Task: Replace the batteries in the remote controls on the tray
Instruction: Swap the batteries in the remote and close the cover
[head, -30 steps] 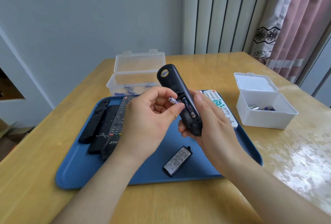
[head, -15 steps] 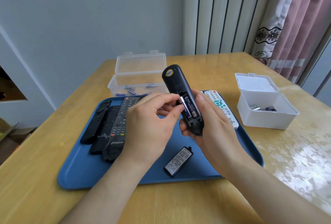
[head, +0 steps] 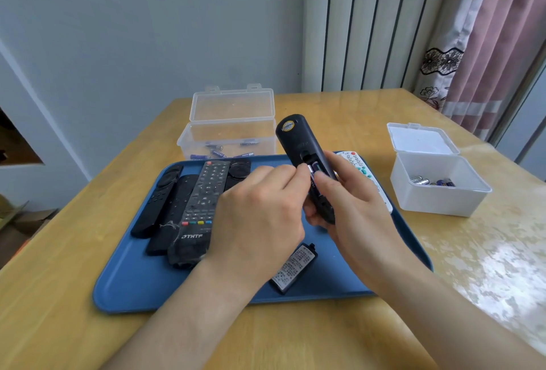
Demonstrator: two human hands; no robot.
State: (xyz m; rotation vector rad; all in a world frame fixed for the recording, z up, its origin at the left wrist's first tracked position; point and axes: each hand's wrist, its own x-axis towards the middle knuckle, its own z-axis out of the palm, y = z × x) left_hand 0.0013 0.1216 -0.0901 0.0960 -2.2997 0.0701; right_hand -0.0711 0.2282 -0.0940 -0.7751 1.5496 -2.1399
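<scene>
My right hand (head: 351,207) grips a black remote (head: 295,140) back side up above the blue tray (head: 124,284), its battery bay uncovered. My left hand (head: 260,216) pinches a battery (head: 310,169) at the edge of that bay, and my right thumb lies over the bay beside it. The remote's battery cover (head: 294,270) lies label up on the tray in front of my hands. Several black remotes (head: 198,210) lie side by side on the tray's left part, and a white remote (head: 357,162) shows behind my right hand.
A clear open box (head: 230,133) with several batteries stands behind the tray. A white open box (head: 437,180) with several batteries stands to the right of the tray. The wooden table (head: 487,266) runs to a wall and curtains at the back.
My left hand carried the battery from in front of the remote into the bay. My right thumb has moved onto the bay beside it. The remote has stayed in my right hand.
</scene>
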